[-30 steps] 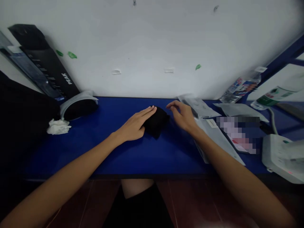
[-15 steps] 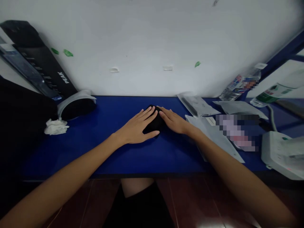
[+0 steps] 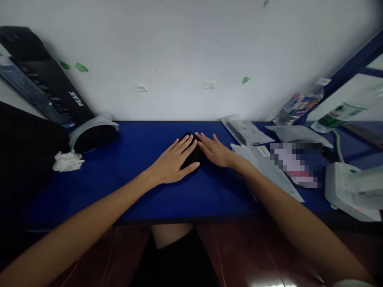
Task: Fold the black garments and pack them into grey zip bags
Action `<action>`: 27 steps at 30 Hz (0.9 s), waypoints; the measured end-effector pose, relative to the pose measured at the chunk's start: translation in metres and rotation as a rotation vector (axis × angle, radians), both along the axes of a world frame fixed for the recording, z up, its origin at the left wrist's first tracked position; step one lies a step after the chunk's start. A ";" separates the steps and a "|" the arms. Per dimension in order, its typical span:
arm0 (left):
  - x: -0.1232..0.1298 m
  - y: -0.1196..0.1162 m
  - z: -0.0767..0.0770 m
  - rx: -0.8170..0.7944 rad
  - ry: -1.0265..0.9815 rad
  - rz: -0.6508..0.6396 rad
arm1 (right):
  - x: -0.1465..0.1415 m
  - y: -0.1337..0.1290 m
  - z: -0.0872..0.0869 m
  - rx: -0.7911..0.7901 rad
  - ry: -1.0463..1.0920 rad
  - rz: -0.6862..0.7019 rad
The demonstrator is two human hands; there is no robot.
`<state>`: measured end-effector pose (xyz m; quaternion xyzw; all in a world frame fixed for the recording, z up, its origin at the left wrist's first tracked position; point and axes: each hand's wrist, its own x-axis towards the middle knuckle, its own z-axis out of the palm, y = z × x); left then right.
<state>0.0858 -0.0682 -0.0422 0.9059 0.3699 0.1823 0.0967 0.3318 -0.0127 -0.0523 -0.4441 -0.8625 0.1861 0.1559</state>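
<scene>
Along the back of a deep-blue tabletop (image 3: 128, 199) runs a white painted wall (image 3: 191, 52), and we look down on both. At the upper left of the frame, we see a long black box printed PEAK (image 3: 44, 75) leaning against the wall, above a bulky black mass (image 3: 26, 139) at the far left. Next come a rounded black pad in a clear plastic wrapper (image 3: 94, 135) and, just below it, a crumpled white tissue (image 3: 68, 162).

At the table's centre lies a small black fabric bundle (image 3: 191, 157). Our left hand (image 3: 173, 161) rests palm-down against its left side, fingers (image 3: 184, 143) spread and unclenched. Our right hand (image 3: 214, 150) lies against its right side, equally flat and released, so neither hand grips it.

Further right, a pale plastic packet (image 3: 247, 131) and a white flat sleeve (image 3: 266, 171) lie near a pixelated printed sheet (image 3: 295, 163). A clear plastic water bottle (image 3: 296, 107) lies at the upper right, and a white plastic box (image 3: 350, 191) sits at the lower right.
</scene>
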 end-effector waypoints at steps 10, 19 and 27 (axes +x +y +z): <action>0.004 0.003 0.000 -0.036 -0.045 0.031 | -0.007 -0.006 0.002 -0.045 -0.013 -0.015; -0.010 0.014 0.012 -0.052 -0.115 -0.008 | 0.030 -0.003 0.059 0.209 -0.026 -0.298; -0.020 0.020 0.019 -0.245 -0.356 -0.221 | 0.059 0.007 0.054 -0.143 -0.481 -0.398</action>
